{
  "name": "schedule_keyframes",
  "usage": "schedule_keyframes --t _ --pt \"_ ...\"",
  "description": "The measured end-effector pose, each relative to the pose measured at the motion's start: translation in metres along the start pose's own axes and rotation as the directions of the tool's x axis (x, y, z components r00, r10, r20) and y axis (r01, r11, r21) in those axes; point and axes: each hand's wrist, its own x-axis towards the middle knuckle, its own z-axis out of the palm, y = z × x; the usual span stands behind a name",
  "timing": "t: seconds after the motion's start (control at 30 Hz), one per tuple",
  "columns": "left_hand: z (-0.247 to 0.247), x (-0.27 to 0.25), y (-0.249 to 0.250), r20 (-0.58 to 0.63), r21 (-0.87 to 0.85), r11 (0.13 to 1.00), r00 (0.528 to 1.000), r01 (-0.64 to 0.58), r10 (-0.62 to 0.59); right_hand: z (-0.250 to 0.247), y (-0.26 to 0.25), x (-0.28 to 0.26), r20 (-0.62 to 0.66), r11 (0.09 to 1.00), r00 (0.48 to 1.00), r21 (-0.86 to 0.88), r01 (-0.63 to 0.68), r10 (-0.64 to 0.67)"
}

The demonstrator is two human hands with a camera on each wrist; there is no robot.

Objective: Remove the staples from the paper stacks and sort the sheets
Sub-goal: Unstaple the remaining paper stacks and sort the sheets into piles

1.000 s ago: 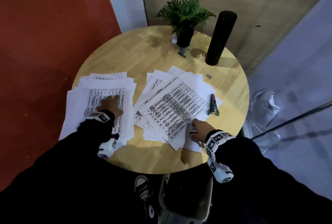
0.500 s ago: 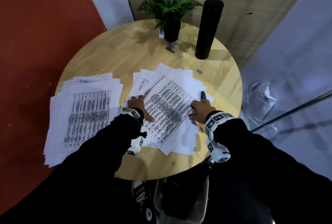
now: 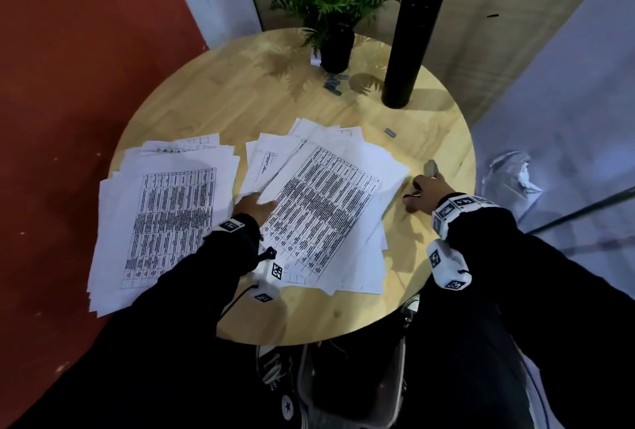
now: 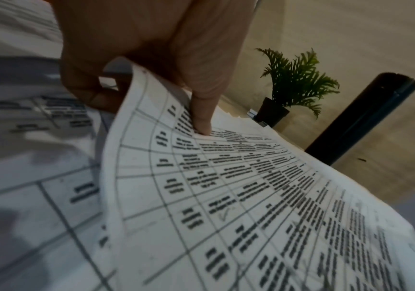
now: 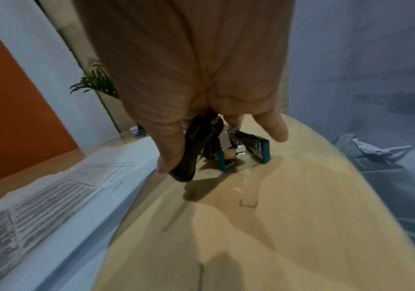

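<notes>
Two spreads of printed table sheets lie on the round wooden table (image 3: 240,91): a left pile (image 3: 165,219) and a fanned middle stack (image 3: 330,208). My left hand (image 3: 255,206) is at the middle stack's left edge. It pinches the top sheet (image 4: 226,187), thumb (image 4: 201,110) on top and fingers under the curled-up edge. My right hand (image 3: 425,188) is on bare wood right of the stack and grips a dark stapler (image 5: 194,153) with teal parts, its front end touching the table.
At the table's far side stand a potted plant (image 3: 335,16) and a tall black cylinder (image 3: 409,47), with loose staple strips (image 3: 333,83) between them. Another strip (image 3: 390,133) lies near the stack. A single staple (image 5: 248,202) lies near my right hand. A crumpled plastic bag (image 3: 512,177) is on the floor to the right.
My left hand left the left pile, crossed to the middle stack and pinched up the top sheet's edge. My right hand moved off the stack and took hold of the stapler.
</notes>
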Motion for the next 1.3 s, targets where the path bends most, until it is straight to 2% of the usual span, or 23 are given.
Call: schedule_keyframes --t 0.13,0.17,0.2,0.23,0.27,0.3,0.33,0.4,0.53,0.67,0.73,0.83,0.97,1.07,1.17,1.3 --pt "0.001 -0.007 -0.004 -0.106 -0.196 0.975 0.991 -0.107 0.087 0.012 -0.012 0.001 -0.231 0.985 0.970 0.131 0.111 -0.078" --pt "0.001 -0.010 -0.005 -0.148 -0.248 0.959 0.983 -0.140 0.105 0.017 -0.020 0.001 -0.244 0.962 0.964 0.220 0.162 -0.107" --pt "0.002 -0.014 -0.005 -0.181 -0.289 0.943 0.976 -0.167 0.117 0.021 -0.028 -0.001 -0.204 0.906 0.973 0.383 0.180 -0.107" --pt "0.003 -0.017 -0.005 -0.203 -0.321 0.927 0.971 -0.191 0.130 0.024 -0.036 -0.002 -0.134 0.797 0.986 0.581 0.162 -0.102" --pt "0.003 -0.018 -0.006 -0.207 -0.354 0.911 0.967 -0.213 0.146 0.026 -0.045 -0.004 -0.035 0.643 0.995 0.760 0.090 -0.098" --pt "0.002 -0.018 -0.009 -0.200 -0.389 0.892 0.967 -0.228 0.160 0.030 -0.051 -0.004 0.047 0.486 0.993 0.874 0.013 -0.111" --pt "0.002 -0.019 -0.011 -0.186 -0.427 0.872 0.967 -0.237 0.172 0.031 -0.054 -0.003 0.101 0.371 0.986 0.927 -0.046 -0.129" --pt "0.000 -0.021 -0.019 -0.144 -0.512 0.820 0.967 -0.254 0.209 0.033 -0.060 0.000 0.128 0.256 0.983 0.962 -0.091 -0.132" --pt "-0.004 -0.025 -0.026 -0.092 -0.568 0.779 0.961 -0.267 0.262 0.031 -0.061 0.002 0.077 0.161 0.997 0.984 -0.074 -0.014" --pt "-0.010 -0.031 -0.021 -0.062 -0.591 0.758 0.953 -0.275 0.298 0.023 -0.056 0.002 0.058 0.019 0.997 0.998 -0.057 -0.060" --pt "-0.015 -0.037 -0.014 -0.065 -0.584 0.751 0.940 -0.308 0.335 0.020 -0.053 0.004 0.056 -0.072 0.997 0.996 -0.059 -0.048" --pt "-0.023 -0.047 -0.002 -0.088 -0.595 0.716 0.915 -0.365 0.393 0.015 -0.051 0.002 0.087 -0.156 0.994 0.983 -0.098 -0.073" --pt "-0.034 -0.051 0.004 -0.154 -0.589 0.673 0.880 -0.447 0.449 0.008 -0.050 0.003 0.063 -0.181 0.957 0.976 -0.118 -0.283" --pt "-0.036 -0.047 0.002 -0.163 -0.583 0.687 0.891 -0.434 0.425 -0.003 -0.056 0.002 -0.040 -0.194 0.942 0.981 -0.027 -0.332" --pt "-0.029 -0.041 -0.001 -0.170 -0.619 0.680 0.913 -0.392 0.371 -0.017 -0.065 -0.006 -0.153 -0.106 0.918 0.987 0.122 -0.366" --pt "-0.020 -0.024 -0.016 -0.159 -0.448 0.828 0.941 -0.337 0.297 -0.034 -0.079 -0.024 -0.223 0.067 0.876 0.959 0.277 -0.427"
